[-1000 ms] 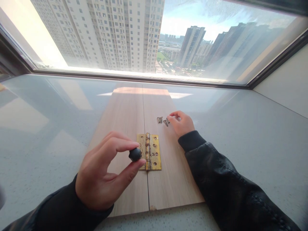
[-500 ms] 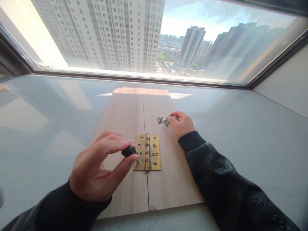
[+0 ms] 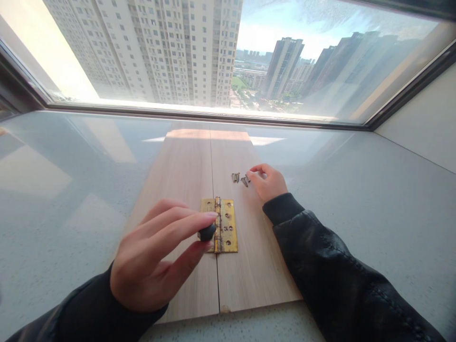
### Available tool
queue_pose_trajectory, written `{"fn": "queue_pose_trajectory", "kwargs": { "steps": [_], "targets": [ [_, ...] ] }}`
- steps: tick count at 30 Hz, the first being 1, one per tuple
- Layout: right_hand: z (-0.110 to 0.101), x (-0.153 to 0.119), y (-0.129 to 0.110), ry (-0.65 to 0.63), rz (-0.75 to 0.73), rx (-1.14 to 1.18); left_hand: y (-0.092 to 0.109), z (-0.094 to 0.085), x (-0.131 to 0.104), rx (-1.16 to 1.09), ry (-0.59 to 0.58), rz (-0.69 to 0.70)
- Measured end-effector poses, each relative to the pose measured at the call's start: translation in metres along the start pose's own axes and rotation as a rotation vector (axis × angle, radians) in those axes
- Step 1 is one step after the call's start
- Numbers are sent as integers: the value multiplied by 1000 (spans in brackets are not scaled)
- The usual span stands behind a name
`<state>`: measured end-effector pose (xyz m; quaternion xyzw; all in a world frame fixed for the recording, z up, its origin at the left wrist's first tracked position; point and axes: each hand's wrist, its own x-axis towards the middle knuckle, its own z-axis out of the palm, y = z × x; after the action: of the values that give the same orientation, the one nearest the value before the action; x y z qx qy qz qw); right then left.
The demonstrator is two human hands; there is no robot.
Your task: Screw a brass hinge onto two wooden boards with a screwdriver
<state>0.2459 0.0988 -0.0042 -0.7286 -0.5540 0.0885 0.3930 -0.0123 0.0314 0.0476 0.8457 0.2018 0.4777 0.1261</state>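
Note:
Between the thumb and fingers of my left hand (image 3: 156, 256) is a short black-handled screwdriver (image 3: 206, 232), seen nearly end-on. It is over the left leaf of a worn brass hinge (image 3: 228, 225), and its tip is hidden behind the handle and fingers. The hinge lies open and flat, its knuckle along the seam between two pale wooden boards (image 3: 256, 266). Farther back on the right board, my right hand (image 3: 269, 183) pinches a screw (image 3: 248, 177) at its fingertips. Several loose screws (image 3: 235, 177) lie just left of those fingers.
The boards rest on a speckled white sill (image 3: 356, 213). A dark window frame (image 3: 213, 117) runs along its back edge, with tall buildings beyond the glass. A white wall (image 3: 427, 104) rises at the right.
My left hand has moved right with the screwdriver, which is now more upright and covers more of the hinge's left leaf. My right hand has stayed at the screws.

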Motion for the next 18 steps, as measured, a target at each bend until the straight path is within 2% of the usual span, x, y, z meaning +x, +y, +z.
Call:
{"fn": "queue_pose_trajectory", "kwargs": {
  "steps": [4, 8, 12, 15, 18],
  "targets": [
    [0, 0, 0, 2, -2, -1, 8, -3, 3, 102, 15, -14],
    [-1, 0, 0, 5, -4, 0, 10, 5, -2, -13, 65, -135],
    [0, 1, 1, 6, -6, -1, 2, 11, -11, -78, 112, -240],
    [0, 1, 2, 5, -5, -2, -4, 10, -11, -90, 95, -167],
    [0, 1, 1, 4, -1, -2, -6, 7, -6, -82, 5, -27]
  ]
}}
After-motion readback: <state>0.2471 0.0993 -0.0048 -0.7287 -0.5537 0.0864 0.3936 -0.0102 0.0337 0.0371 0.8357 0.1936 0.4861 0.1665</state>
